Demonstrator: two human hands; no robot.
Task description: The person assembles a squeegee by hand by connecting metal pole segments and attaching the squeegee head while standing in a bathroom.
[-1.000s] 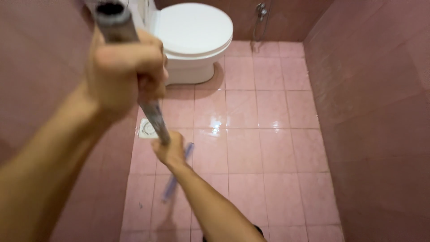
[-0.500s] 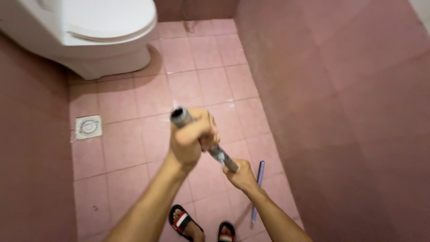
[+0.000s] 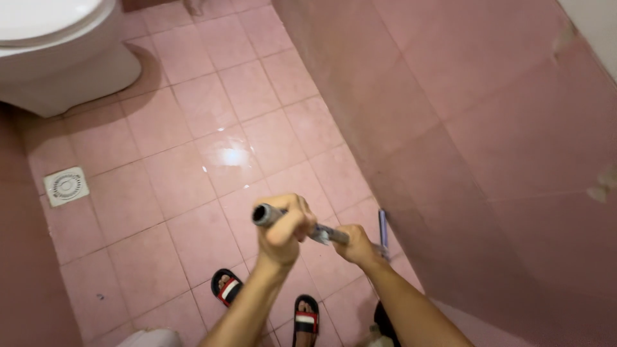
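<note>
The left hand [image 3: 286, 228] is closed in a full fist around the upper end of a grey metal handle [image 3: 302, 226], whose hollow dark tip shows just past the knuckles. The right hand [image 3: 355, 245] is clamped on the same handle further down, close beside the left, with the shaft visible between the two fists. Below the right hand the handle runs toward a thin blue blade [image 3: 383, 229] (most likely the head of a floor wiper, seen edge-on), which stands at the foot of the pink tiled wall [image 3: 488, 141], where wall and floor meet. Whether the blade touches the wall cannot be told.

The floor [image 3: 193, 186] is of pink square tiles, with a wet bright patch near its middle. A white square drain cover [image 3: 66, 186] lies at the left, well apart from the hands. A white toilet [image 3: 58, 48] stands at the upper left, lid down, only partly in frame.

Beneath the forearms are the person's two feet in black sandals with red and white straps, the left sandal [image 3: 226, 287] and the right sandal [image 3: 306, 316], both flat on the tiles. A pale rounded object at the bottom edge is too cut off to identify.
</note>
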